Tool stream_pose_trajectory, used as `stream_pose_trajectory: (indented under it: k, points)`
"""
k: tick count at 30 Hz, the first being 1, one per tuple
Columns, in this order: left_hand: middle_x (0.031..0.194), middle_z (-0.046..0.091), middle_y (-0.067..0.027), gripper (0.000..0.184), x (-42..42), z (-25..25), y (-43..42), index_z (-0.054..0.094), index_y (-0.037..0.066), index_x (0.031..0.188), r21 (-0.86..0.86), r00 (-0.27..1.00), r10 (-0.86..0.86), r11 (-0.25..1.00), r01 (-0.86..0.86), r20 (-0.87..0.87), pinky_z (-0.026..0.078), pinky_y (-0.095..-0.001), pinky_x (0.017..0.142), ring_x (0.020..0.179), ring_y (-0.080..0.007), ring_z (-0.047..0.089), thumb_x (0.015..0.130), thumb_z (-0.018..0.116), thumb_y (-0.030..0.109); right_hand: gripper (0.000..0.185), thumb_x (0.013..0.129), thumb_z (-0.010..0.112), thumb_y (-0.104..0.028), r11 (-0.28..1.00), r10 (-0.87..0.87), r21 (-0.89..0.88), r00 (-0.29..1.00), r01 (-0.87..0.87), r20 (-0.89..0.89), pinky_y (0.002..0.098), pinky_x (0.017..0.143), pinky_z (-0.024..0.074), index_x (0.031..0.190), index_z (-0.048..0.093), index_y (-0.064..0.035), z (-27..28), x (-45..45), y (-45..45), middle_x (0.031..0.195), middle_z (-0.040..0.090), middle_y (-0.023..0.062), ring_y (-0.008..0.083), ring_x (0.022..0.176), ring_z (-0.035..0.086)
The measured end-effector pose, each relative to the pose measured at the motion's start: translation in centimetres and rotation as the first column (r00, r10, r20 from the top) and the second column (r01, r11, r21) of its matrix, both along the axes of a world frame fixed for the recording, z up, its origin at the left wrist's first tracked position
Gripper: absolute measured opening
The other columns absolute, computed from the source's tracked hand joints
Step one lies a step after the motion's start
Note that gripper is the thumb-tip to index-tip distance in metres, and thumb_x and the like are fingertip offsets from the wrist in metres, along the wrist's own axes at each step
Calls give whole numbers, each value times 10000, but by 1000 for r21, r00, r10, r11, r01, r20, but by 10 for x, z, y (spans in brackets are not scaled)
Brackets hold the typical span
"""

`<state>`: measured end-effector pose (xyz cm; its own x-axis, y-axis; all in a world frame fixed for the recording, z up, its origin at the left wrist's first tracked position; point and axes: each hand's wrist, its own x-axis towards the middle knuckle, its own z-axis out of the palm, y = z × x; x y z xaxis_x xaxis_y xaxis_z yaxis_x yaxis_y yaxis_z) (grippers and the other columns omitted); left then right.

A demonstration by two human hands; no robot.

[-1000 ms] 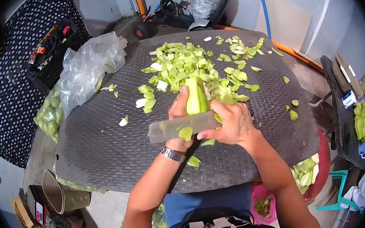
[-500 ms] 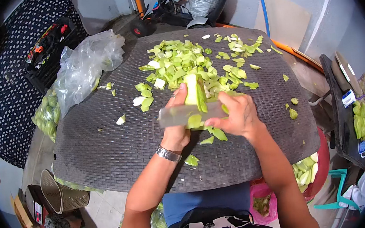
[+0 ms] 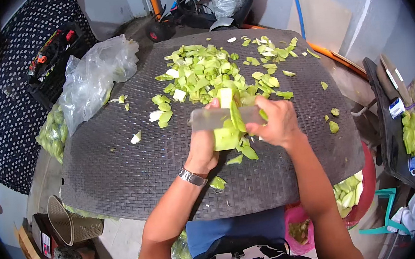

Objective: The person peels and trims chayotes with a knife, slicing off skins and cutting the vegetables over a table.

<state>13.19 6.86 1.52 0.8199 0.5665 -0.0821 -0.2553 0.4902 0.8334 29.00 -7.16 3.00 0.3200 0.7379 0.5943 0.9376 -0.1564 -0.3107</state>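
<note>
Over the middle of the worktop (image 3: 123, 176), our left hand (image 3: 202, 144) clasps a partly peeled green vegetable (image 3: 225, 98), its fingers mostly hidden from us. Our right hand (image 3: 281, 121) wraps its fingers round the end of a broad knife (image 3: 216, 119) lying across it. We judge the vegetable firm, light and slippery where bare, best held by its sides, clear of the knife. Beyond, peelings (image 3: 202, 70) heap toward the far edge

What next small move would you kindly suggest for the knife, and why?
Perhaps the right hand should slide the knife gently along the vegetable: the knife lies across it, a green strip overlaps the knife, and the left hand holds the vegetable.
</note>
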Motion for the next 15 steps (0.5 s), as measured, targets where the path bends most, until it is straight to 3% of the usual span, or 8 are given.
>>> stream_pose_trajectory:
  k: [2,6,7,11,13,15]
  points:
    - [1088,706,-62,391,-7,24,-7,640,64,1267,-150,1000,-14,989,16,16,605,-327,791,910,-159,710,1078,598,404,680,752,804,-716,998,-26,-61,999,25,-25,447,559,546,866,616,-73,6,7,-5,620,654,98,342,577,698]
    - [1190,715,-105,435,-3,11,-6,607,44,1354,-87,997,-49,995,45,-52,626,-365,786,979,-187,733,1105,528,391,689,754,798,-720,1000,-3,13,999,3,36,437,566,548,892,618,-70,2,1,0,626,654,101,347,592,701]
    - [1206,716,-104,467,-3,12,-6,601,48,1376,-41,994,-63,997,60,-89,628,-369,732,958,-189,736,1113,488,415,691,756,796,-723,1000,-1,23,999,1,37,438,568,548,894,619,-69,1,3,0,622,649,100,347,588,698]
    - [1093,738,-87,515,-6,14,3,616,71,1355,-136,980,-197,972,192,-24,601,-365,601,836,-198,735,1106,459,494,698,761,789,-736,990,-122,-69,992,123,18,455,560,520,834,608,-66,3,30,-12,594,614,97,349,554,661]
    - [1063,734,-119,485,-5,17,6,615,85,1334,-164,979,-200,967,193,-29,588,-375,540,797,-238,736,1085,470,475,676,758,816,-672,984,-151,-94,988,149,-13,452,553,460,819,575,-44,2,38,-16,570,527,142,382,560,604]
    - [1048,732,-135,466,-3,19,10,614,91,1324,-176,977,-209,964,200,-32,586,-385,509,773,-259,736,1076,473,461,678,766,809,-677,983,-147,-116,989,143,-26,454,557,463,821,576,-43,7,38,-16,573,534,144,383,567,608]
